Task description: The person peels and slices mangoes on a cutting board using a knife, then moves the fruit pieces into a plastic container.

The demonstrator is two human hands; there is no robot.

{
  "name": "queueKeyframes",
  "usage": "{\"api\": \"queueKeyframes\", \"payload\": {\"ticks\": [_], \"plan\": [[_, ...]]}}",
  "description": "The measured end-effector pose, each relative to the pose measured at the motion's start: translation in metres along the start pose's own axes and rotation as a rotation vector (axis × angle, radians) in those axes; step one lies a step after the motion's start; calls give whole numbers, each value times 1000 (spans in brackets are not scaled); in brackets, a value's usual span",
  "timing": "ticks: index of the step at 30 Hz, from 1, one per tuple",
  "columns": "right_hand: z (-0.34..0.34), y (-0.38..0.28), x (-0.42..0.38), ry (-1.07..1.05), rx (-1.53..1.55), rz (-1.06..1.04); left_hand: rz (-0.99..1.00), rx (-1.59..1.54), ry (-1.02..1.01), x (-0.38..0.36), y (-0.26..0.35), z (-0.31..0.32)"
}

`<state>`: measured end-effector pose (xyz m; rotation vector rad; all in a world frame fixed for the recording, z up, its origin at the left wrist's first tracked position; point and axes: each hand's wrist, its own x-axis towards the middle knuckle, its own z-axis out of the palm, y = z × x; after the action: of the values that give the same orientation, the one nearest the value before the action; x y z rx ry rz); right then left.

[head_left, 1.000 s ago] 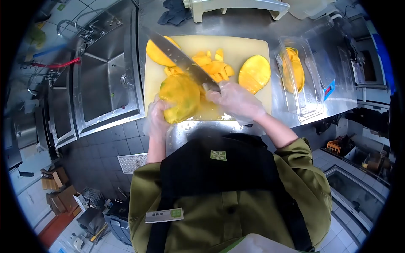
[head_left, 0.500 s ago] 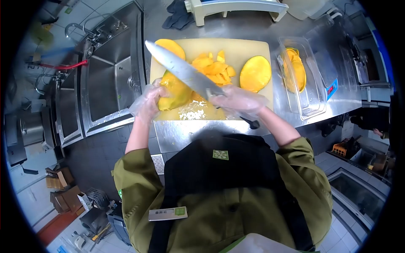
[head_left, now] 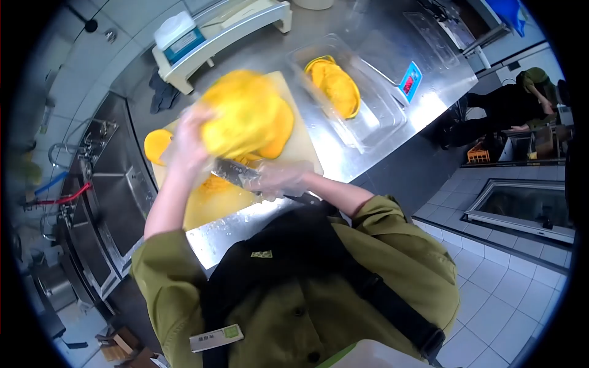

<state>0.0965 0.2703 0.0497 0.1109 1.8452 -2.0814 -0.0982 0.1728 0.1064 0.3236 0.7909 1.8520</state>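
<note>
My left hand [head_left: 191, 136], in a clear plastic glove, is closed on a large yellow mango [head_left: 240, 110] raised above the cutting board [head_left: 305, 138]; both are blurred by motion. Lower on the board, my gloved right hand [head_left: 281, 178] grips a knife [head_left: 228, 170], with the blade pointing left and partly hidden. Behind the raised fruit lies a smooth mango half [head_left: 281, 130]. Another mango piece [head_left: 157, 146] rests at the board's left edge. Cut mango bits [head_left: 215, 183] show under the blade, mostly covered.
Right of the board stands a clear plastic container [head_left: 374, 126] with mango peels [head_left: 334, 87] inside. Beside it is a scale with a red display [head_left: 410, 81]. A beige stand [head_left: 230, 30] and dark cloth [head_left: 163, 91] are behind. Sinks [head_left: 119, 190] are left; another person [head_left: 509, 107] is far right.
My left hand has lifted the mango off the board and carried it up and rightward. My right hand keeps the knife, now lower over the cut bits. The view has turned right.
</note>
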Motion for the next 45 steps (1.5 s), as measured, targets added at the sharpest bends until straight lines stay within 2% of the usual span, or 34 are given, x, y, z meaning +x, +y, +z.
{"api": "queueKeyframes", "payload": {"ticks": [1,2,3,4,6,8,9,10,11,12,13,16,18,21,23,26,29,32,35,38,41,42,44,45], "plan": [[-1,-1,-4,34,189,40,-140,-141,-111,38,-15,21],[-5,0,-7,65,134,88,-196,-70,-50,55,-30,74],[-9,4,-7,88,81,135,-99,151,27,72,-50,97],[-12,10,-5,99,31,183,-94,597,-33,80,-50,120],[-20,39,-4,120,-557,-227,-11,986,-168,100,-48,117],[-27,30,-17,169,-443,-97,18,1549,-129,111,6,92],[-30,8,-32,182,-49,264,36,1493,-30,113,36,73],[-30,6,-43,232,65,148,59,1433,62,110,63,57],[-34,8,-52,283,181,40,88,1502,199,101,80,47],[-45,12,-54,276,73,180,115,1563,337,91,97,35],[-54,15,-56,273,-38,323,-29,1644,351,92,113,-3],[-59,-12,-70,440,132,280,-157,1455,280,67,89,-72],[-65,-17,-70,468,181,329,-88,1668,171,65,61,-112],[-73,-9,-65,484,208,328,-80,2020,72,65,17,-96],[-74,-9,-60,501,242,320,-110,2061,-12,65,0,-56],[-74,-13,-52,492,280,292,-319,1776,360,83,-25,-77],[-84,-37,-49,403,-27,379,-329,2011,281,96,-36,-107],[-94,-11,-45,422,-1167,-145,-122,1753,222,86,-40,-117],[-99,-9,-40,585,-1048,20,-127,2093,129,78,-13,-72],[-109,-6,-40,638,-1020,76,-564,2193,114,78,-12,-86],[-109,-15,-34,727,-898,148,-425,2069,159,75,-13,-75],[-106,-17,-31,769,-842,190,-491,2019,181,80,-15,-72],[-100,-14,-25,769,-1011,239,-607,1924,216,96,-19,-65],[-99,-9,-23,772,-1092,265,-570,1926,203,101,-23,-67]]}}
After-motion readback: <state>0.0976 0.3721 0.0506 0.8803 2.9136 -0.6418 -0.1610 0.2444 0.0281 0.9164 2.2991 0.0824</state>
